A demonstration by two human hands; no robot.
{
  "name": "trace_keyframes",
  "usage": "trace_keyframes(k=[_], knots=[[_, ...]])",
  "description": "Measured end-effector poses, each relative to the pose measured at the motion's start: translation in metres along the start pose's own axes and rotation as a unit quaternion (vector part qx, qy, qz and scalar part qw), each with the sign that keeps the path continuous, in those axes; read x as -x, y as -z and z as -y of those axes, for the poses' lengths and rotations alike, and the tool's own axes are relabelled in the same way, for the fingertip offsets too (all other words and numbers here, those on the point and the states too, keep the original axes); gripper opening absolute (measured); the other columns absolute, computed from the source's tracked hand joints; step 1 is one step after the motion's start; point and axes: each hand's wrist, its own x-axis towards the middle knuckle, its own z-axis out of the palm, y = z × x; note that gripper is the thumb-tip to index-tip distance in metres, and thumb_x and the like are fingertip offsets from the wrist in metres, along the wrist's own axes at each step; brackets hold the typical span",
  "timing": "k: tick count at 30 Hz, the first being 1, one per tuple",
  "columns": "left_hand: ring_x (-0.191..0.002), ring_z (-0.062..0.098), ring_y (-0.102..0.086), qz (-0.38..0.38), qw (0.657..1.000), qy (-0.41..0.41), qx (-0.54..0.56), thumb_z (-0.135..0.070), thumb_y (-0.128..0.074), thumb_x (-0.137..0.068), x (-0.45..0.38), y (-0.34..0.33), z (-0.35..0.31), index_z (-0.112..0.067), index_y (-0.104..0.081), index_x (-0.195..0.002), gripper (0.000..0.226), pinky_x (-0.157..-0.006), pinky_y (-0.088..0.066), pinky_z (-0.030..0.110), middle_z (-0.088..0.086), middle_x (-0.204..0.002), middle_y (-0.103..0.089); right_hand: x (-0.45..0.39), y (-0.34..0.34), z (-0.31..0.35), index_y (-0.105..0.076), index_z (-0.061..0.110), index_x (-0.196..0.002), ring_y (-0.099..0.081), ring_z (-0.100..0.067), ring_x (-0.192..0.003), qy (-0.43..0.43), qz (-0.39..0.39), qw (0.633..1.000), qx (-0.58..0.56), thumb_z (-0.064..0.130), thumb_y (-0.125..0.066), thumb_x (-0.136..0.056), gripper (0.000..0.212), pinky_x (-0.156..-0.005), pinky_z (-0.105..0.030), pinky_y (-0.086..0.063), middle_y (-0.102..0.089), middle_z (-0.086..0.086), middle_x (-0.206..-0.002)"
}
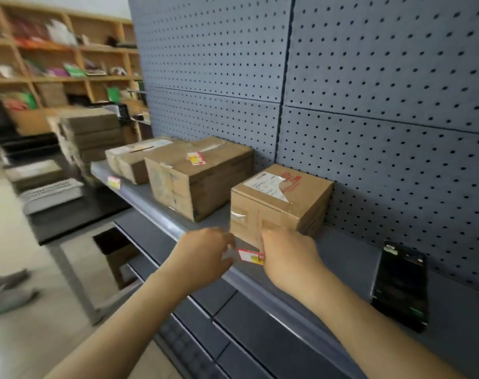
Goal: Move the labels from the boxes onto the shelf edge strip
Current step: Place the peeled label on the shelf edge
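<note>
Two hands [202, 250] [290, 255] on one label [250, 255] — three boxes [279, 203] behind.

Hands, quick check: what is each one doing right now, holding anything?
Left hand: fingers pinched at the left end of the red and white label at the shelf edge strip.
Right hand: closed on the label's right end.

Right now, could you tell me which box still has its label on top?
The middle box: a red-and-yellow label sits on its top; the others show none.

Label [251, 255] blurred, partly hidden behind fingers [265, 236].
</note>
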Motion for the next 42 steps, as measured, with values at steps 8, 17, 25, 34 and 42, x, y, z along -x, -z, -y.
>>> trace_keyframes(k=[8,17,25,34,42], knots=[[-0.105,0.015,-0.06,0.011,0.996,0.085,-0.024,-0.041,-0.055,-0.087,0.063,0.01,0.131,-0.033,-0.058,-0.111,0.026,-0.082,-0.05,0.031,-0.01,-0.114,-0.061,-0.049,-0.017,0.128,-0.056,0.016,-0.105,-0.06,-0.03,-0.099,0.052,-0.009,0.997,-0.058,0.014,-0.057,-0.089,0.016,-0.067,-0.032,-0.037,-0.062,-0.008,-0.109],[-0.099,0.014,-0.059,0.017,0.994,0.109,-0.021,-0.038,-0.054,-0.088,0.08,0.021,0.24,-0.03,-0.059,-0.111,0.025,-0.074,-0.044,0.025,-0.009,-0.112,-0.063,-0.113,-0.043,0.222,-0.057,0.016,-0.105,-0.061,-0.027,-0.094,0.072,-0.016,0.994,-0.081,0.018,-0.055,-0.09,0.016,-0.066,-0.029,-0.04,-0.064,-0.006,-0.104],[-0.1,0.014,-0.059,0.009,0.994,0.106,-0.032,-0.039,-0.054,-0.089,0.033,0.016,0.313,-0.03,-0.057,-0.115,0.027,-0.075,-0.045,0.027,-0.009,-0.112,-0.062,-0.192,-0.058,0.256,-0.059,0.015,-0.104,-0.062,-0.027,-0.089,0.074,0.004,0.992,-0.106,0.016,-0.054,-0.09,0.014,-0.062,-0.03,-0.04,-0.064,-0.006,-0.1],[-0.101,0.013,-0.06,0.016,0.998,0.056,-0.015,-0.041,-0.058,-0.087,-0.046,0.011,0.366,-0.034,-0.056,-0.115,0.029,-0.084,-0.052,0.032,-0.01,-0.115,-0.062,-0.247,-0.062,0.261,-0.058,0.02,-0.103,-0.062,-0.025,-0.091,0.008,0.013,0.996,-0.085,0.021,-0.056,-0.09,0.013,-0.064,-0.027,-0.041,-0.065,-0.003,-0.101],[-0.105,0.015,-0.06,0.033,0.995,-0.092,0.021,-0.037,-0.058,-0.085,-0.124,-0.014,0.388,-0.032,-0.062,-0.108,0.023,-0.082,-0.047,0.028,-0.011,-0.112,-0.065,-0.265,-0.08,0.253,-0.062,0.019,-0.106,-0.062,-0.027,-0.103,-0.157,0.028,0.982,-0.102,0.019,-0.054,-0.09,0.017,-0.081,-0.034,-0.05,-0.066,-0.005,-0.111]])
